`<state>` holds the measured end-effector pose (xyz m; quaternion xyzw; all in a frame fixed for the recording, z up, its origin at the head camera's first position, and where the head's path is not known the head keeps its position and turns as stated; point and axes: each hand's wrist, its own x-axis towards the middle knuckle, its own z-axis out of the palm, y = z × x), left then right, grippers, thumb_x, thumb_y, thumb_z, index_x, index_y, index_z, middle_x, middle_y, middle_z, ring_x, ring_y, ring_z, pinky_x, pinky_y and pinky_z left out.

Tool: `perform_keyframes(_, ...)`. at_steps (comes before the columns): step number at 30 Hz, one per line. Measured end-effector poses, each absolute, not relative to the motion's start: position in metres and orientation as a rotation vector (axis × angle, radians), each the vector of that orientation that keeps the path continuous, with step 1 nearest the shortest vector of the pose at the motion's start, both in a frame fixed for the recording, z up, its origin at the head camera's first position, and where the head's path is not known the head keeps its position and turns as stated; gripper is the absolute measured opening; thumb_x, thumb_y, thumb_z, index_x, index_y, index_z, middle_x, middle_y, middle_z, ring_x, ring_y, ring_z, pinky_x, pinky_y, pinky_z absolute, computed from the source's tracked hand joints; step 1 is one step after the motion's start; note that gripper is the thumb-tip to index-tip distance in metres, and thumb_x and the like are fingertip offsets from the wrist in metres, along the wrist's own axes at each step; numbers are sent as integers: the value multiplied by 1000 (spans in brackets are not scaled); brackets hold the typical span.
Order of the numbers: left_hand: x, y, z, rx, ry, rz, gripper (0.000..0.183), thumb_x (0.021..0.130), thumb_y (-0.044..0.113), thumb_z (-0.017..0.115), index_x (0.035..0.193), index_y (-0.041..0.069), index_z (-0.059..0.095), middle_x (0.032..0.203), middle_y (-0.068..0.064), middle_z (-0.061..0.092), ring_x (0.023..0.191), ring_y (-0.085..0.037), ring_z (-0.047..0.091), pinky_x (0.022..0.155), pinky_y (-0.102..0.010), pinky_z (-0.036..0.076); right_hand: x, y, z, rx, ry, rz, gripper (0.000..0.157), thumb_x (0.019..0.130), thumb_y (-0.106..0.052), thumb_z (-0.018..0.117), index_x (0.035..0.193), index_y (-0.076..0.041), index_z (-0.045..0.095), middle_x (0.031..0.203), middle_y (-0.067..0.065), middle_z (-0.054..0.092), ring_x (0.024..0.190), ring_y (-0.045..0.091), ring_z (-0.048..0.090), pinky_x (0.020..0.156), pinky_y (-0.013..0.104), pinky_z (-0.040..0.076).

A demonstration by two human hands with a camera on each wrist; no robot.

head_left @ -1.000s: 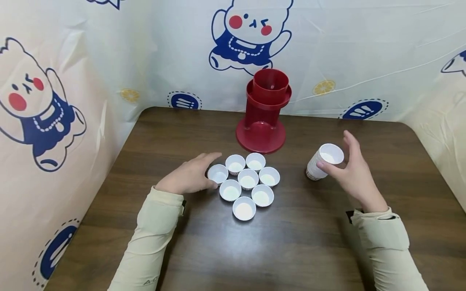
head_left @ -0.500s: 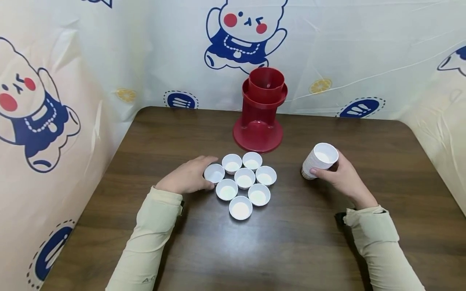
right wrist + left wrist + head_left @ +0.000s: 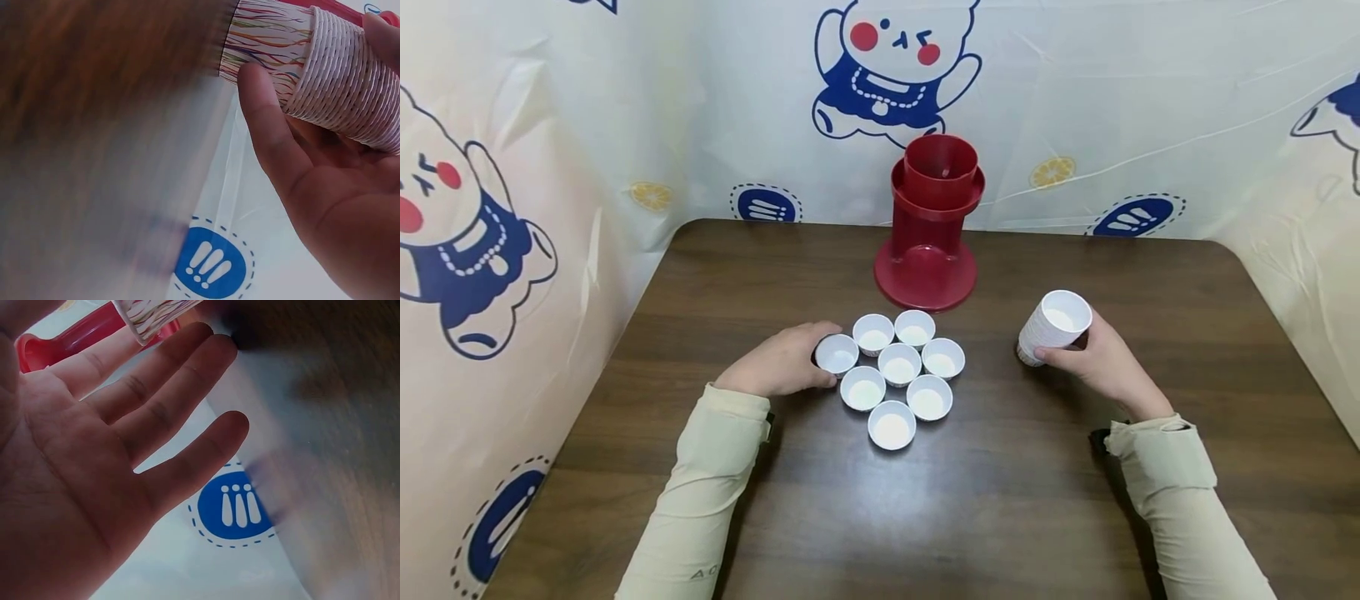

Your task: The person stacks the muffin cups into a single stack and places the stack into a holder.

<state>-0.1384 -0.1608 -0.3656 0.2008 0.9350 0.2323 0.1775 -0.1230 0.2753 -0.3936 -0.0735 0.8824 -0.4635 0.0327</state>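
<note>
Several small white paper cups (image 3: 899, 365) stand close together in a cluster on the table. My left hand (image 3: 778, 362) holds the leftmost paper cup (image 3: 837, 356), thumb at its near side and index finger at its far side. In the left wrist view this cup (image 3: 157, 315) shows coloured wavy lines; the other fingers reach out loosely below it. On the right, my right hand (image 3: 1108, 367) grips a stack of the same cups (image 3: 1054, 321), its base at the tabletop. The right wrist view shows the many nested rims of the stack (image 3: 350, 78).
Behind the cluster stands a red plastic holder (image 3: 927, 271) with a round base and a red cup-like top (image 3: 940, 171). The brown wooden table (image 3: 970, 508) meets a printed cloth (image 3: 760, 108) at the back and both sides.
My right hand has closed round the cup stack, which it stood apart from on one side earlier. My left thumb and index finger have drawn in on the leftmost cup.
</note>
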Motion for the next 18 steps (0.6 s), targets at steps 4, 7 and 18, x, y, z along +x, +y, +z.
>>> perform_keyframes(4,-140,-163,-369,572,2645,694,56,82,13,83,131,4,58,121,-11,65,109,-29,59,99,-47,45,-122,276,-394,-248,2715,-1427,69,84,-13,83,140,2,45,120,18,59,105,22,55,88,21,42)
perform_keyframes(7,-141,-164,-370,560,2641,711,53,82,13,83,128,5,58,116,-10,65,103,-27,60,95,-45,47,-122,276,-394,-247,2714,-1432,69,83,-12,83,139,2,46,119,18,60,105,22,55,90,25,42)
perform_keyframes(18,-142,-167,-369,460,2614,717,56,86,19,81,134,9,54,120,-10,64,106,-27,59,98,-48,46,-123,280,-398,-249,2713,-1350,68,83,-18,85,137,2,48,119,18,62,106,27,57,88,26,45)
